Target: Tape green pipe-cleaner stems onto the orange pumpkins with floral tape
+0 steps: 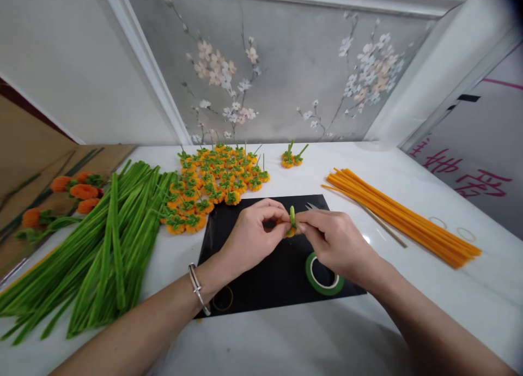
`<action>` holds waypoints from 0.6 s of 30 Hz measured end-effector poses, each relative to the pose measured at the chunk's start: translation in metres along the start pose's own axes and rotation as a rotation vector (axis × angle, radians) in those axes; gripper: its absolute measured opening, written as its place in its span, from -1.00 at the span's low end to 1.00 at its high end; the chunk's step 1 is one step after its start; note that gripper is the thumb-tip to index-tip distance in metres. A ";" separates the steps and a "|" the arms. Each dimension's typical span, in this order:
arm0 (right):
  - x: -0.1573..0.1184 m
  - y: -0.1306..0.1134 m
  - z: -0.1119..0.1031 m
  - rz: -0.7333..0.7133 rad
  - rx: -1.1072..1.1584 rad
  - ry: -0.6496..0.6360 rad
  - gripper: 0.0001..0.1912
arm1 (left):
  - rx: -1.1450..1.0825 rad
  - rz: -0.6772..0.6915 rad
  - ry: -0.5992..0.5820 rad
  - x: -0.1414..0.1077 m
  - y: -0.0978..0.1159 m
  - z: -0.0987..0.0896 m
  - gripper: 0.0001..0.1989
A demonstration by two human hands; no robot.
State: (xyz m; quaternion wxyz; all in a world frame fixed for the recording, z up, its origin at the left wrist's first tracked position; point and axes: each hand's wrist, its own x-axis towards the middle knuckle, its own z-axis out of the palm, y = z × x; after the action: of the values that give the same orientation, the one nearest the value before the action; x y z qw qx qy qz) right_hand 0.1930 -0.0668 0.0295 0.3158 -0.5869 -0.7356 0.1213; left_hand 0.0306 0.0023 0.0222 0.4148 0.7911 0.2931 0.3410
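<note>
Between my two hands, over the black mat [253,278], is a small orange and green flower [292,223] with its green stem pointing up. My left hand [255,231] pinches it from the left, a silver bracelet on that wrist. From the right, my right hand [337,240] pinches the same flower, thumb and forefinger together. Part of the flower is hidden by my fingers. A roll of green tape [324,275] lies on the mat below my right hand. Scissor tips [312,206] show just behind that hand.
Many orange and green flowers [216,174] stand behind the mat, two more [292,157] to their right. Green fuzzy stems [110,245] lie left, orange ones [404,218] right, beside a thin stick [384,223]. Larger orange flowers [84,192] rest far left. A patterned panel [286,65] rises behind.
</note>
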 end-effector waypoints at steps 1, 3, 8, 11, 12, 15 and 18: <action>0.000 -0.001 -0.001 0.003 0.001 -0.013 -0.76 | 0.014 0.005 0.007 0.000 0.001 0.000 -0.88; 0.000 -0.002 -0.002 0.032 0.000 -0.017 -0.77 | 0.031 0.009 0.014 -0.001 0.003 0.000 -0.88; 0.001 -0.004 -0.003 0.112 0.024 -0.006 -0.85 | 0.040 0.023 0.035 -0.001 0.003 0.000 -0.88; 0.001 -0.006 -0.001 0.093 0.022 0.008 -0.86 | 0.050 0.017 0.060 -0.001 0.004 0.001 -0.88; 0.001 -0.006 0.000 0.089 0.019 0.025 -0.87 | 0.055 0.015 0.074 -0.001 0.004 0.002 -0.88; 0.000 -0.008 0.006 0.081 0.004 0.077 -0.88 | 0.075 0.010 0.113 -0.001 0.007 0.003 -0.88; -0.001 -0.011 0.011 0.052 -0.005 0.135 -0.85 | 0.103 0.019 0.131 -0.002 0.010 0.004 -0.86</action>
State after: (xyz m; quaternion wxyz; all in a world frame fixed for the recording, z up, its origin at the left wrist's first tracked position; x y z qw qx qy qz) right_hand 0.1778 -0.0683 0.0262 0.3601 -0.6133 -0.6975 0.0877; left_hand 0.0340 -0.0059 0.0282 0.3501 0.7901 0.3294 0.3803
